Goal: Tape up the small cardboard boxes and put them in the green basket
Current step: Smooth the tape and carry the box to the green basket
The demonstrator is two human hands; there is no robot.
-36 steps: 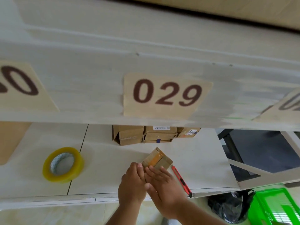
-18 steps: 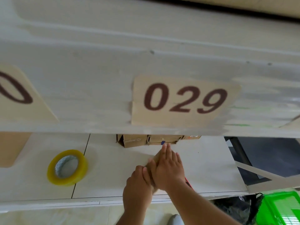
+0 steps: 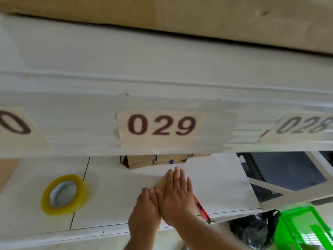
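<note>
A small cardboard box (image 3: 161, 183) lies on the white shelf (image 3: 115, 199), mostly hidden under my hands. My right hand (image 3: 177, 195) lies flat on top of it, fingers stretched forward and together. My left hand (image 3: 146, 210) holds the box's near left side, fingers curled against it. A roll of yellowish clear tape (image 3: 64, 194) lies flat on the shelf to the left. More small cardboard boxes (image 3: 155, 159) stand in a row at the back, partly hidden by the upper shelf. The green basket (image 3: 306, 230) sits low at the right.
A red utility knife (image 3: 202, 209) lies on the shelf just right of my right hand. The upper shelf's front edge, labelled 029 (image 3: 161, 127), overhangs the work area. A black plastic bag (image 3: 254, 230) sits beside the basket. A large carton (image 3: 180, 17) rests on top.
A second ago both hands held the box tilted up on edge. My right hand then went flat over its top and stays pressed there. The view has tilted up slightly.
</note>
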